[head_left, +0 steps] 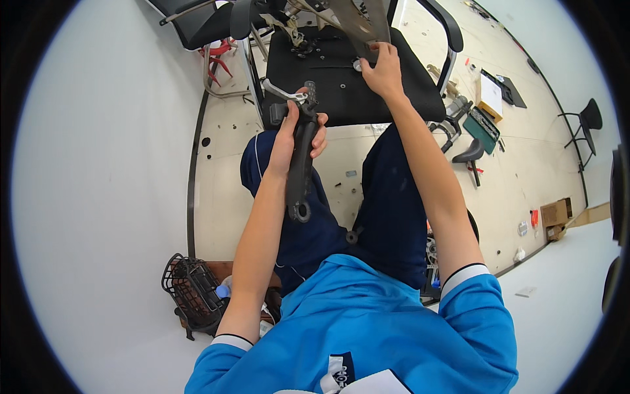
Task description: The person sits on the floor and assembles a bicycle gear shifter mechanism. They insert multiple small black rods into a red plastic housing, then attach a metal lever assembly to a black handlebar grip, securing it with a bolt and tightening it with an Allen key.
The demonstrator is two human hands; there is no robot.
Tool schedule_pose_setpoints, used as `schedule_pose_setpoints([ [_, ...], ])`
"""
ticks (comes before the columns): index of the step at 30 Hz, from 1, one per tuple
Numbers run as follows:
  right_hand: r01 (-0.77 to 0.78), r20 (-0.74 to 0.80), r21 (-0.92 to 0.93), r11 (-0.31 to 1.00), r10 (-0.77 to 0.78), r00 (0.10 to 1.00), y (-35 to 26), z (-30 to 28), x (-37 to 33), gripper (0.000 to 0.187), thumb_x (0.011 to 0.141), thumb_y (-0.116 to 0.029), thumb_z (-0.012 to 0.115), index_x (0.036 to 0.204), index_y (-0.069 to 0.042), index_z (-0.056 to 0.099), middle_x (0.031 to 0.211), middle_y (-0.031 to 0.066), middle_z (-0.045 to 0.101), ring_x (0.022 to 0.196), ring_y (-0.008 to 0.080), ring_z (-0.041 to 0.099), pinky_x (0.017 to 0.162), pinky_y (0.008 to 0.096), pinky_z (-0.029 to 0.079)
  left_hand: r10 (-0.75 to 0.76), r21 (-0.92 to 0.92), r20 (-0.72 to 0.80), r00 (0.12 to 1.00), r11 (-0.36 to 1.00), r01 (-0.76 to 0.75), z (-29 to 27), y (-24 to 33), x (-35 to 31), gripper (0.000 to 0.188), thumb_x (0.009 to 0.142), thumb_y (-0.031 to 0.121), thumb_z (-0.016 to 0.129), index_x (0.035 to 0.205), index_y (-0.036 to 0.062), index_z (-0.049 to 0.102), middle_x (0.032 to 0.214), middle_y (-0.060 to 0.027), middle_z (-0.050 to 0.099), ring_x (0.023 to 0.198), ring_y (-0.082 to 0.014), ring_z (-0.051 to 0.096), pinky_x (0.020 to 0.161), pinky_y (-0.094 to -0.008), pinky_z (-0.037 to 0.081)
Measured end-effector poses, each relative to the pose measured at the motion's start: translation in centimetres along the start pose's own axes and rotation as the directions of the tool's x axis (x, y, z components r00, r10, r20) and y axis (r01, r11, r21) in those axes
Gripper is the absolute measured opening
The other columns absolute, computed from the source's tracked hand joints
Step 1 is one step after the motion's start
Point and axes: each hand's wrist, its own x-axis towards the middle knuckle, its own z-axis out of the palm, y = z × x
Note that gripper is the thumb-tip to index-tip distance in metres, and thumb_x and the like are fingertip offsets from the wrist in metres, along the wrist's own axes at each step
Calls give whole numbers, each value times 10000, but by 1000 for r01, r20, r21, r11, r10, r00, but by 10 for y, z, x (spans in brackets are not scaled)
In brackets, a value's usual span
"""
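Observation:
My left hand (287,141) is closed round a black bar (301,161) with a silver brake lever (281,90) and a small black box near its top. A metal eye forms the bar's lower end, above my left thigh. Over the black chair seat (407,105), my right hand (385,71) has its fingers bent against the lower end of a grey-brown piece (369,29). What lies between those fingers is hidden. Beside my right thumb is a small round silver part (358,64). A thin dark rod (328,67) and a small ring (342,86) lie on the seat.
More small parts (302,47) lie at the seat's far left. Armrests (453,33) flank it. On the floor at right are a bicycle saddle (469,152), a green tool case (482,129) and a box (489,95). A black wire basket (193,282) stands at lower left.

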Motion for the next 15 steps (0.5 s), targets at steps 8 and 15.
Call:
schedule_pose_setpoints([
  [8, -416, 548, 506, 756, 91, 831, -61, -43, -47, 260, 905, -221, 659, 968, 29, 627, 759, 96, 671, 666, 180, 640, 675, 308, 516, -5, 211, -125, 992, 977, 32, 5, -7, 3, 512, 1018, 350, 505, 1462, 217, 289, 925, -130, 552, 574, -146, 566, 448, -264, 454],
  [15, -423, 634, 356, 834, 117, 764, -95, -49, -87, 304, 972, -259, 599, 922, 41, 587, 688, 90, 613, 619, 128, 575, 579, 284, 447, 65, 508, -272, 960, 857, 85, 5, -25, 6, 594, 880, 155, 509, 1446, 170, 331, 734, -97, 541, 534, -161, 558, 438, -279, 462],
])
